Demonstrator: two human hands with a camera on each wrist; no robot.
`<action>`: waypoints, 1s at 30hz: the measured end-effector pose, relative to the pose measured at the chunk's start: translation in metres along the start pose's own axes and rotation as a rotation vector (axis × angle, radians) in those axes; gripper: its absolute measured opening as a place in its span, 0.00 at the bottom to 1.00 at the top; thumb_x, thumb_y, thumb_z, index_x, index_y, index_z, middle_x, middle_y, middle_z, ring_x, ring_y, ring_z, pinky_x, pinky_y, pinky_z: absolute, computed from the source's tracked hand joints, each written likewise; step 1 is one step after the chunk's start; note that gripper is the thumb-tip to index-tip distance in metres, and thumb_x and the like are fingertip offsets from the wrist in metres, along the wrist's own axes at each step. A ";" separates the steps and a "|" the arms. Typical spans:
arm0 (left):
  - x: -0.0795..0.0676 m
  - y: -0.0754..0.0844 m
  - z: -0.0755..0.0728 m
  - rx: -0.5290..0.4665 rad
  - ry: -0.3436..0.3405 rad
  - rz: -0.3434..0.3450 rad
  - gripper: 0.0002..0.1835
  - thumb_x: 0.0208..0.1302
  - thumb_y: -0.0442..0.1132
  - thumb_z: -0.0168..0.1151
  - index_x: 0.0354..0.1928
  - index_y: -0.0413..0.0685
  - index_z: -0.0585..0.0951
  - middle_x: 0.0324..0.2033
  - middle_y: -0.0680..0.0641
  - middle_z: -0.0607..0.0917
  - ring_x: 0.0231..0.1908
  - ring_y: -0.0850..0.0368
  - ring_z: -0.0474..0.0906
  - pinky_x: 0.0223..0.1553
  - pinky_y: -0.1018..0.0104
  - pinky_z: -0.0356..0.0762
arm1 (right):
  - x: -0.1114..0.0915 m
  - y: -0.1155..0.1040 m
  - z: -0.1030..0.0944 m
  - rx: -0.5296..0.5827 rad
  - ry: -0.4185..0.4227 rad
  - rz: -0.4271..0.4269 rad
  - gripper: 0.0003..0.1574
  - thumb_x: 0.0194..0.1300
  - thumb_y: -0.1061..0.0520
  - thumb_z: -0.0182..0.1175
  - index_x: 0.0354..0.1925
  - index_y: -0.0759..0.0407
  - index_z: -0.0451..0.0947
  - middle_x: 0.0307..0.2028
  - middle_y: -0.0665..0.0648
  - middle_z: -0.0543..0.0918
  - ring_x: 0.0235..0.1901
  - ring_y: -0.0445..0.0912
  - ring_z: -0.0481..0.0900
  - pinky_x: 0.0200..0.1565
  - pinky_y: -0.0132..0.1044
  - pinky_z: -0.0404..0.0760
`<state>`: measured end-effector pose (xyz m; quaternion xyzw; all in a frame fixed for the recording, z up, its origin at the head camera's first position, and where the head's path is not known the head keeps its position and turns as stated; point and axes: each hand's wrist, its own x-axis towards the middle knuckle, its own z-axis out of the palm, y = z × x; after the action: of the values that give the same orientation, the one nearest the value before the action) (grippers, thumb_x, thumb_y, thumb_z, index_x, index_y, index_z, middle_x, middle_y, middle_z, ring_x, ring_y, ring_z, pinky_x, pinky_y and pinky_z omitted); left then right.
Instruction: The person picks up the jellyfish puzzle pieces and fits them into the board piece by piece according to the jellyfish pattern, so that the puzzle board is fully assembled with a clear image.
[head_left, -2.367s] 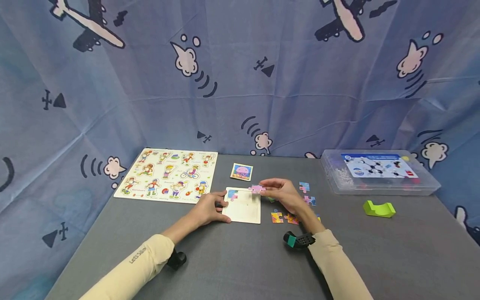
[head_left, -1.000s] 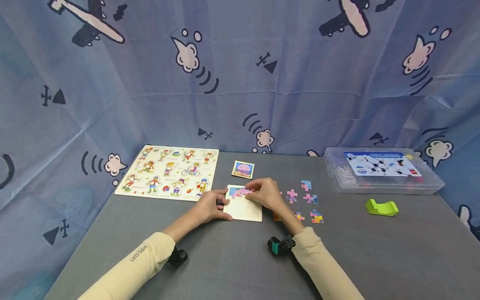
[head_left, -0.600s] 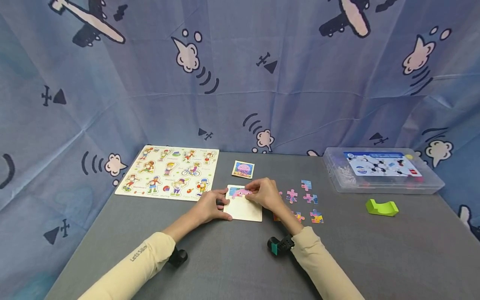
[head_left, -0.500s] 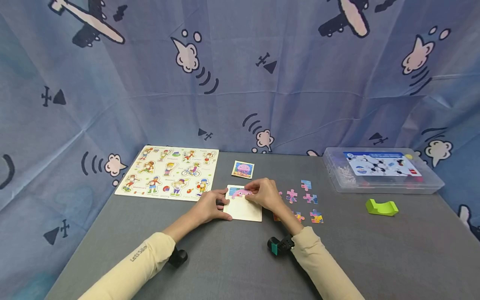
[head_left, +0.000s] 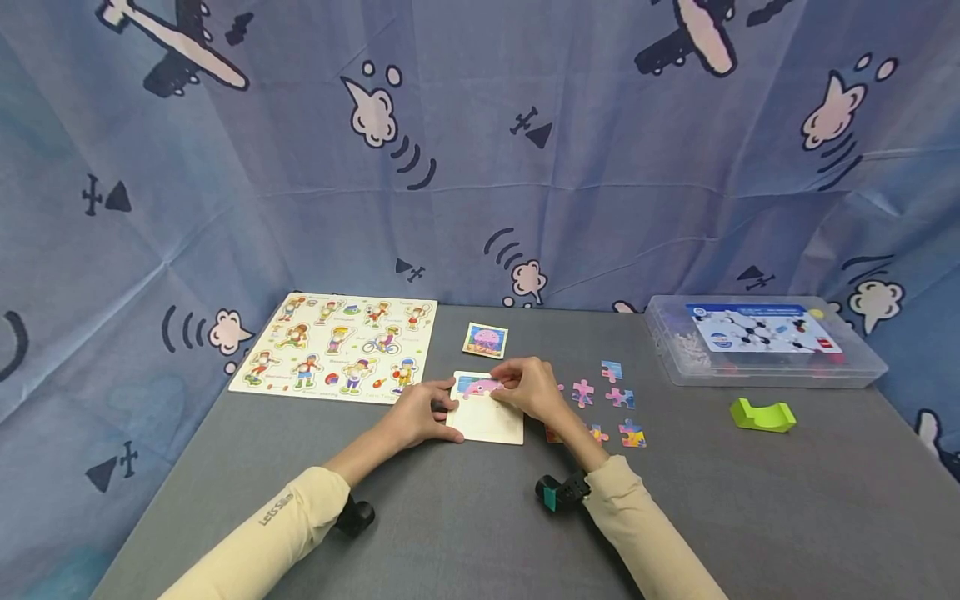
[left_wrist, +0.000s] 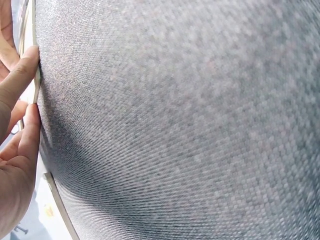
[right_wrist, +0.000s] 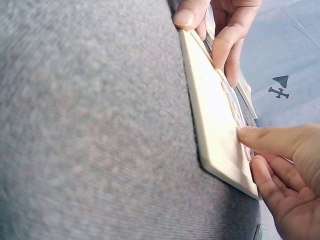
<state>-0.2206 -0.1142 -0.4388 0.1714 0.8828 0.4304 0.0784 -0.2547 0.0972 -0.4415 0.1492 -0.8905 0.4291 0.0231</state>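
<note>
"What's the left hand doing on your screen?"

"I see it gripping the left edge of the small wooden board, thumb nearest me, on the grey bench."

"And the right hand?"

"I've got its thumb and fingers pinching the pink puzzle piece, in the board's top row beside the blue corner piece. Its fingertips cover part of that, so I can't fairly say whether it sits flush."

"Anything around them?"

"I count several loose pieces right of the board, some partly behind the forearm, and a picture card just beyond it."
</note>
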 end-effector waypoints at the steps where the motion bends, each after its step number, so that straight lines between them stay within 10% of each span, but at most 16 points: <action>1: 0.000 0.000 0.000 0.003 0.001 0.000 0.20 0.36 0.32 0.81 0.35 0.34 0.85 0.62 0.37 0.72 0.48 0.47 0.81 0.39 0.73 0.82 | 0.000 0.000 0.000 0.003 0.000 0.005 0.13 0.48 0.67 0.74 0.36 0.66 0.85 0.32 0.58 0.86 0.29 0.42 0.81 0.33 0.31 0.83; 21: 0.000 0.000 0.000 -0.020 -0.007 0.013 0.21 0.37 0.32 0.81 0.37 0.32 0.84 0.62 0.35 0.72 0.47 0.47 0.82 0.39 0.73 0.82 | 0.000 0.004 -0.003 0.072 -0.021 0.021 0.13 0.49 0.67 0.73 0.36 0.67 0.84 0.31 0.59 0.86 0.30 0.44 0.82 0.34 0.30 0.83; 30: 0.000 -0.003 0.002 -0.027 -0.002 0.012 0.20 0.36 0.31 0.81 0.35 0.33 0.84 0.62 0.35 0.72 0.47 0.46 0.82 0.39 0.72 0.82 | 0.000 0.018 -0.017 0.354 -0.128 0.002 0.17 0.57 0.68 0.66 0.46 0.74 0.79 0.41 0.69 0.84 0.37 0.50 0.82 0.35 0.26 0.80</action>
<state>-0.2204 -0.1146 -0.4428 0.1760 0.8757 0.4426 0.0790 -0.2612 0.1209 -0.4447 0.1772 -0.8009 0.5687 -0.0605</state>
